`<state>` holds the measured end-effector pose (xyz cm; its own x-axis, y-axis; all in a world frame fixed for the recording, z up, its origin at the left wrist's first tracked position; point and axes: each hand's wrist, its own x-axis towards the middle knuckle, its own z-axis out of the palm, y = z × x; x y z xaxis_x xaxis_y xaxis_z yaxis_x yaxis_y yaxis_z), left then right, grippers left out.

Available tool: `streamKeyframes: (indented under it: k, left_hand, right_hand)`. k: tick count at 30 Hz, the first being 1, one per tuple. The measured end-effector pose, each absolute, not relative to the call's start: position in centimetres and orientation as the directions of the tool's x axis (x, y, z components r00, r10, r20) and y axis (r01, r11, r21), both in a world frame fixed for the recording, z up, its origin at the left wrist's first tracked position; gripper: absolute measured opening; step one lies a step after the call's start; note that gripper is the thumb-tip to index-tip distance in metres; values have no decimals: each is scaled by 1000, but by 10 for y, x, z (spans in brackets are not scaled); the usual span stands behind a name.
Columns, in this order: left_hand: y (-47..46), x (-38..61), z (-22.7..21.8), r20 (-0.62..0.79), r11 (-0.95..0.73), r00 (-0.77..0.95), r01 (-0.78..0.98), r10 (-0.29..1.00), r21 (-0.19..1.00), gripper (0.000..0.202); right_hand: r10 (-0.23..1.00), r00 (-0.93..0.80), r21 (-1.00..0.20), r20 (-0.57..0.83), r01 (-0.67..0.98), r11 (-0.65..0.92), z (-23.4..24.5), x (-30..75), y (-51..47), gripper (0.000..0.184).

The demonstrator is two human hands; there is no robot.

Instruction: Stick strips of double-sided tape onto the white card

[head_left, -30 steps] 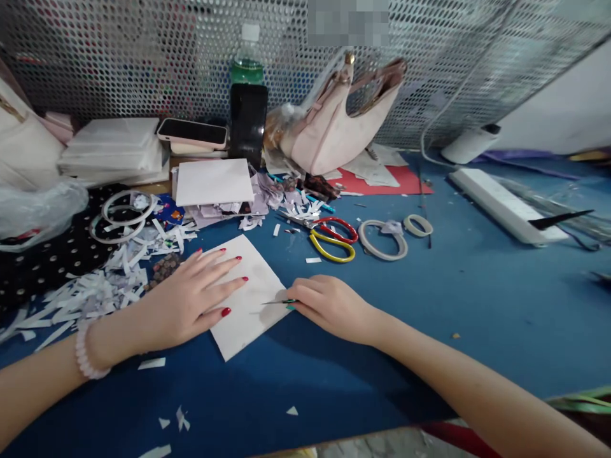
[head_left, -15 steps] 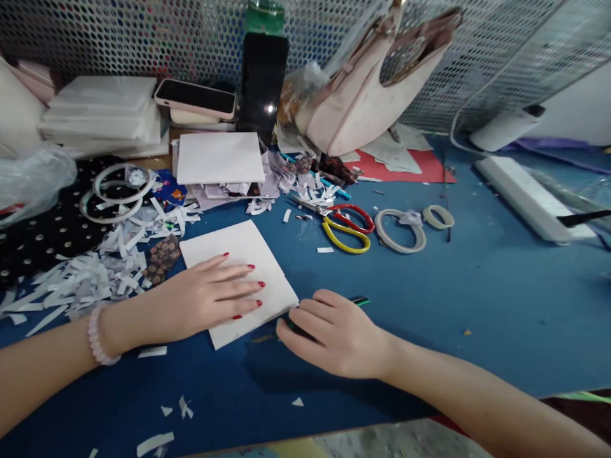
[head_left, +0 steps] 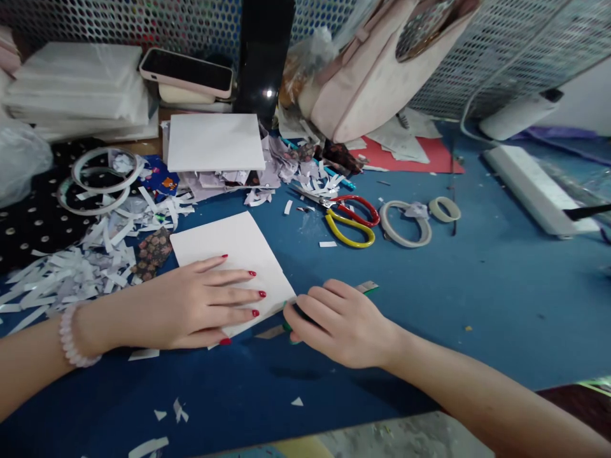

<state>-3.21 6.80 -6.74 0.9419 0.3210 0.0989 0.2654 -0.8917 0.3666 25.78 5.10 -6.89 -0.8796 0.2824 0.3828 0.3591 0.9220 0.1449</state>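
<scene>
My left hand [head_left: 205, 305] lies flat on a square white sheet or thin stack of paper [head_left: 238, 242], fingers spread towards the right. At the sheet's lower right corner, my right hand [head_left: 338, 324] is wrapped around a green utility knife [head_left: 367, 287]. The knife's blade end points left, just below the paper's lower edge; most of its handle is hidden in my fist. Red-and-yellow-handled scissors [head_left: 351, 222] lie beyond my right hand.
Paper scraps [head_left: 90, 267] are heaped on the left beside tape rolls [head_left: 105, 170]. White cards [head_left: 214, 143] sit at the back, before a black phone [head_left: 262, 63]. A pink bag [head_left: 363, 83] leans on the mesh. A power strip [head_left: 529, 191] lies at right.
My right hand has shifted slightly, turning the knife so more of its handle end shows. My left hand's thumb is now further out. The camera view has tipped down a little.
</scene>
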Motion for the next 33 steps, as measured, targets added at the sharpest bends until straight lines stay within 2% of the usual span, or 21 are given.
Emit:
streamKeyframes:
  k: [5,16,23,33]
  left_hand:
    - [71,-37,-60,55,-893,960,235,276,383,43]
    - [76,-37,-64,17,-900,963,245,269,360,61]
    - [77,-37,-71,56,-913,963,231,265,337,47]
    - [77,-36,-76,49,-908,956,258,290,331,51]
  right_hand:
    - [268,-875,179,402,362,915,-71,258,52,14]
    - [275,-872,232,406,389,891,-71,254,49,14]
    - [277,-876,271,395,399,876,-70,254,48,16]
    - [229,-893,332,388,368,869,-66,252,52,14]
